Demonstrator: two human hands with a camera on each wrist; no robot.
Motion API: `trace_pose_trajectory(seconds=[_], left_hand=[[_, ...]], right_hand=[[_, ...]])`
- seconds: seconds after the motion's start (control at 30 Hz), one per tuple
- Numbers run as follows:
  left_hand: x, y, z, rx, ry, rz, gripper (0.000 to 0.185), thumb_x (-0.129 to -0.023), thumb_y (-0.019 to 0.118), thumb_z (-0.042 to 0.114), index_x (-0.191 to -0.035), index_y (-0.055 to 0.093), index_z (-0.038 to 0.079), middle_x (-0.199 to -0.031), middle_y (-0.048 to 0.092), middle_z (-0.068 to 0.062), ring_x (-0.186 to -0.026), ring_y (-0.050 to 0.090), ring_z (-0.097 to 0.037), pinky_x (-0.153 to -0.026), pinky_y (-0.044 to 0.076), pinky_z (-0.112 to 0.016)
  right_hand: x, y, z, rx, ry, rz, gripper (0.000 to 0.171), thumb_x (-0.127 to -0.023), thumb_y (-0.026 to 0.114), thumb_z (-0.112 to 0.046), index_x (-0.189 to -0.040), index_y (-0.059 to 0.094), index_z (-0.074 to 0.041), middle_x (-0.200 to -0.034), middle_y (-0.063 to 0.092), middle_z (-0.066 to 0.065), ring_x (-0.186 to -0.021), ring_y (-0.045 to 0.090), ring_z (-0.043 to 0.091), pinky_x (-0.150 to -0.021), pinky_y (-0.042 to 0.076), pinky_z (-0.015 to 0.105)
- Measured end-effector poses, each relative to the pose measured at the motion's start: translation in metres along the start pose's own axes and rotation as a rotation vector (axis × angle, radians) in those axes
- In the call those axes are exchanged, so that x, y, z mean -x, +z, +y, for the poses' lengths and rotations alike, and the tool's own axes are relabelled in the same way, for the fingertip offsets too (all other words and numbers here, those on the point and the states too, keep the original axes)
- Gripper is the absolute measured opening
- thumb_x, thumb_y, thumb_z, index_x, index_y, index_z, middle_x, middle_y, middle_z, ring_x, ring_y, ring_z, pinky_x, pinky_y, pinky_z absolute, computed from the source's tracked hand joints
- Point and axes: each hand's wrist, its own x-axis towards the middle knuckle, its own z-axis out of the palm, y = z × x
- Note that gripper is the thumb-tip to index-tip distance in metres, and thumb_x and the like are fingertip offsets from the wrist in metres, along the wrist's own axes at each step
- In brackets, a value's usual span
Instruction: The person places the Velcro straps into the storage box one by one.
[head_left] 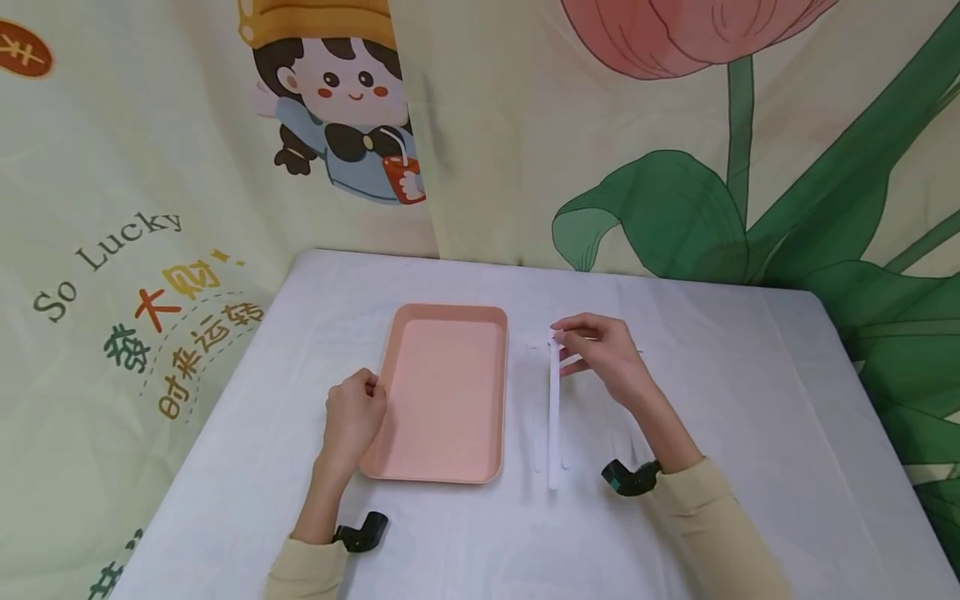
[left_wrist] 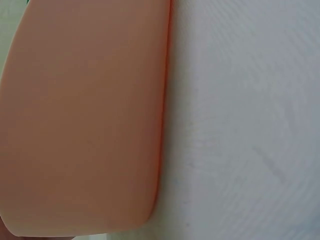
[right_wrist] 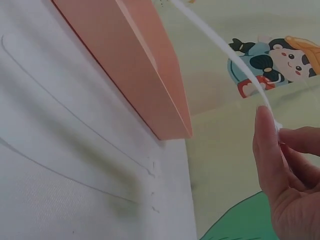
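While my right hand [head_left: 600, 354] pinches the far end of a long white strip [head_left: 554, 417] between thumb and fingertips [right_wrist: 267, 135], my left hand [head_left: 356, 412] rests against the left edge of a pink tray [head_left: 450, 321], its fingers curled at the rim; whether they actually clasp the rim or only lean on it I cannot tell from the head view, and the left wrist view shows only the tray's wall and the white cloth. The strip lies just to the right of the tray, apart from it, its long axis running from me toward the far side of the table [head_left: 750, 433], nearly parallel to the tray's long right edge. Its near end sits on the tablecloth close to the tray's near right corner, while the far end is lifted in my grip, so the strip bows upward, as the right wrist view shows it arcing above the tray's corner [right_wrist: 175, 125]. Other pale strips [head_left: 537, 433] appear to lie flat on the cloth beside it, faint against the white, and I cannot count them with confidence. My right hand is the one nearer the strip and already has it; the tray stands directly to the strip's left, between my two hands. Printed curtains [head_left: 150, 250] hang behind the table.
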Motion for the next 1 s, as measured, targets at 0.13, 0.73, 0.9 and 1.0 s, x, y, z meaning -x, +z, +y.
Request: trace_pose_trajectory(seconds=[0.13, 0.73, 0.9, 1.0], left_hand=[[0.001, 0.000, -0.001, -0.007, -0.008, 0.003, 0.013, -0.094, 0.056, 0.000, -0.093, 0.068, -0.006, -0.078, 0.069, -0.017, -0.064, 0.063, -0.026, -0.057, 0.051, -0.038], [0.003, -0.002, -0.002, -0.012, -0.019, -0.010, 0.013, -0.094, 0.055, 0.000, -0.093, 0.067, -0.005, -0.076, 0.067, -0.016, -0.060, 0.060, -0.023, -0.052, 0.046, -0.033], [0.002, -0.003, -0.001, -0.006, -0.022, -0.023, 0.014, -0.094, 0.055, 0.000, -0.093, 0.067, -0.005, -0.076, 0.067, -0.016, -0.059, 0.059, -0.023, -0.051, 0.045, -0.032], [0.002, -0.004, -0.001, -0.008, -0.024, -0.024, 0.014, -0.094, 0.055, 0.000, -0.093, 0.067, -0.006, -0.076, 0.067, -0.016, -0.059, 0.059, -0.022, -0.051, 0.045, -0.031]], right_hand=[[-0.001, 0.008, -0.003, -0.011, -0.020, -0.009, 0.026, -0.101, 0.063, -0.014, -0.124, 0.069, -0.001, -0.112, 0.070, 0.020, -0.089, 0.070, 0.029, -0.072, 0.062, 0.041], [-0.011, 0.034, -0.014, -0.055, -0.065, -0.053, 0.029, -0.100, 0.064, -0.014, -0.123, 0.068, 0.003, -0.106, 0.071, 0.021, -0.085, 0.072, 0.036, -0.069, 0.062, 0.040], [-0.016, 0.042, -0.015, -0.071, -0.064, -0.051, 0.025, -0.100, 0.063, -0.013, -0.120, 0.068, 0.001, -0.105, 0.071, 0.021, -0.079, 0.073, 0.029, -0.069, 0.062, 0.041], [-0.019, 0.047, -0.016, -0.094, -0.063, -0.053, 0.023, -0.100, 0.063, -0.011, -0.118, 0.069, 0.001, -0.104, 0.071, 0.022, -0.078, 0.074, 0.029, -0.068, 0.062, 0.042]])
